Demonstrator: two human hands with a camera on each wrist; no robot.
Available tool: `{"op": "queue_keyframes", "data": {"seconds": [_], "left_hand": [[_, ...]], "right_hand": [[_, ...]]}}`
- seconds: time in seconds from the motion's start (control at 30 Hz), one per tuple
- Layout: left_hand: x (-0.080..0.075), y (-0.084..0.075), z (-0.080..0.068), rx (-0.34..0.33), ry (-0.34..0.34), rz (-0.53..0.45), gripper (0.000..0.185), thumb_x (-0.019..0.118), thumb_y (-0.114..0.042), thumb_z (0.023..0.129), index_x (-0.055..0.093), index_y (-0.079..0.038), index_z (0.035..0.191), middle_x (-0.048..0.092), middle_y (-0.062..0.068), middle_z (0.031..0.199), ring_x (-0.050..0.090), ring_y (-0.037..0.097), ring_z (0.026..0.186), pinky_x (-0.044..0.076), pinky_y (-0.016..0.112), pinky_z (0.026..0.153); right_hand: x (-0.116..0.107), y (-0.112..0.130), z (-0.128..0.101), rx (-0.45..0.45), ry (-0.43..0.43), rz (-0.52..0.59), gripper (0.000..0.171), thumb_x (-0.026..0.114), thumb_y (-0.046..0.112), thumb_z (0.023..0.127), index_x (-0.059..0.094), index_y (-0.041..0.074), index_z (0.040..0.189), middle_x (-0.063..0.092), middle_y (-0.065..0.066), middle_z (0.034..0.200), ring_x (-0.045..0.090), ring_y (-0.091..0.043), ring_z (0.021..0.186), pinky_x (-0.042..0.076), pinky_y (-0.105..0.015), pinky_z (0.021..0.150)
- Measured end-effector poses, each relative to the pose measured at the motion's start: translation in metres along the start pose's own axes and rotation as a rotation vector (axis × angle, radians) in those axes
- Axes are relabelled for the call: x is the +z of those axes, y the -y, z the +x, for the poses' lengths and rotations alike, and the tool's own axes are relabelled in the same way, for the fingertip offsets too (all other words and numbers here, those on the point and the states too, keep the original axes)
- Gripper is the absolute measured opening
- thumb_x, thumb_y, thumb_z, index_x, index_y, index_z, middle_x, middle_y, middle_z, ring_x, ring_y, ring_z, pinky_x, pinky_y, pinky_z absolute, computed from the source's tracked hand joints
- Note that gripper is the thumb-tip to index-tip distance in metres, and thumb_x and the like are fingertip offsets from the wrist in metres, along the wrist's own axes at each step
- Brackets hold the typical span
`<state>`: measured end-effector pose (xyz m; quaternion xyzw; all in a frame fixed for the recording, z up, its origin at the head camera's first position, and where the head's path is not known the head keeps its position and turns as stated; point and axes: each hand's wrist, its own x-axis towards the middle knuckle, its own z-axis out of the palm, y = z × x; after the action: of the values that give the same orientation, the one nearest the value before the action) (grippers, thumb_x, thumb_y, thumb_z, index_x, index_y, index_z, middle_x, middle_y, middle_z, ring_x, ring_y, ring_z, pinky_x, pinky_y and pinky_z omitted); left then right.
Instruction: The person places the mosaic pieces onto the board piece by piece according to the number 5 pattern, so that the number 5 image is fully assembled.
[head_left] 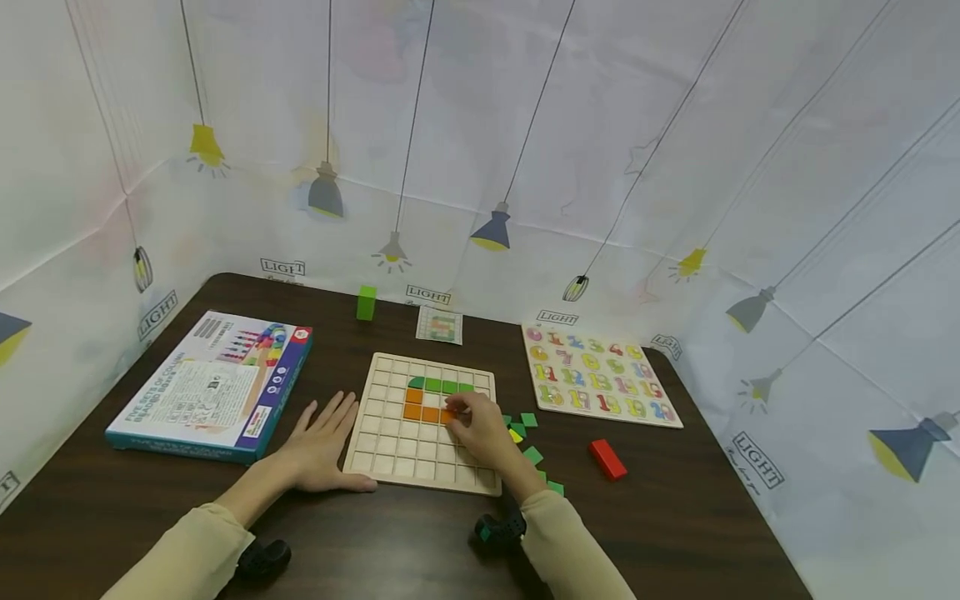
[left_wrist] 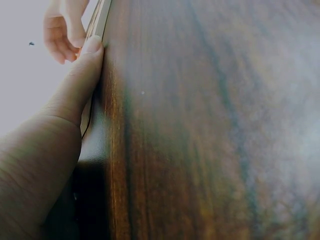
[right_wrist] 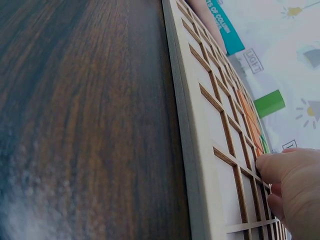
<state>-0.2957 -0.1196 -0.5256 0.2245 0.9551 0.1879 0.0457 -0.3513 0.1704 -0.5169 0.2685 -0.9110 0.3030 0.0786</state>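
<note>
Head view: right hand pinches orange tile at right end of orange row on wooden grid board; green row behind it. Left hand flat on bench, fingers spread, thumb beside board's near edge. Loose green tiles right of board; red block farther right.

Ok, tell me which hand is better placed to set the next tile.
Probably the right hand: its fingers are at an orange tile on the grid board, with loose green tiles close by. The left hand lies by the board's left edge.
</note>
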Motion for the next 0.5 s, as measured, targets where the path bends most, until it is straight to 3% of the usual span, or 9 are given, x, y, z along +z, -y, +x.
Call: {"op": "queue_keyframes", "data": {"seconds": [0.07,0.2,0.3,0.5], "left_hand": [[0.001,0.007,-0.006,-0.023,-0.004,0.009,0.130,0.050,-0.088,0.063,0.015,0.002,0.150,0.009,0.019,0.156,0.003,0.035,0.142,-0.002,0.058,0.108],[0.004,0.016,-0.009,-0.008,-0.034,-0.009,0.129,0.050,-0.087,0.064,0.015,0.002,0.150,0.009,0.019,0.156,0.002,0.034,0.142,-0.004,0.058,0.108],[0.005,0.014,-0.006,0.029,-0.053,-0.049,0.127,0.053,-0.084,0.065,0.017,0.004,0.149,0.011,0.021,0.154,0.002,0.036,0.142,-0.005,0.059,0.107],[0.004,0.005,0.000,0.021,-0.028,-0.029,0.127,0.051,-0.085,0.065,0.016,0.003,0.149,0.009,0.020,0.155,0.002,0.034,0.142,-0.003,0.058,0.108]], "right_hand": [[0.007,0.004,0.004,-0.018,0.013,0.008,0.027,0.067,0.006,0.086,0.063,0.004,0.113,0.064,-0.005,0.103,0.058,-0.017,0.095,0.051,-0.027,0.077],[0.009,0.008,0.005,-0.008,-0.010,0.030,0.028,0.069,0.004,0.085,0.064,0.003,0.112,0.064,-0.005,0.103,0.059,-0.017,0.092,0.051,-0.027,0.076],[0.004,0.004,0.001,-0.001,-0.048,0.044,0.027,0.069,0.002,0.084,0.064,0.002,0.111,0.063,-0.006,0.102,0.060,-0.017,0.090,0.052,-0.027,0.074],[-0.012,-0.010,-0.007,-0.038,-0.136,0.012,0.019,0.060,-0.002,0.089,0.064,0.000,0.107,0.065,-0.008,0.097,0.062,-0.019,0.086,0.053,-0.028,0.072]]}}
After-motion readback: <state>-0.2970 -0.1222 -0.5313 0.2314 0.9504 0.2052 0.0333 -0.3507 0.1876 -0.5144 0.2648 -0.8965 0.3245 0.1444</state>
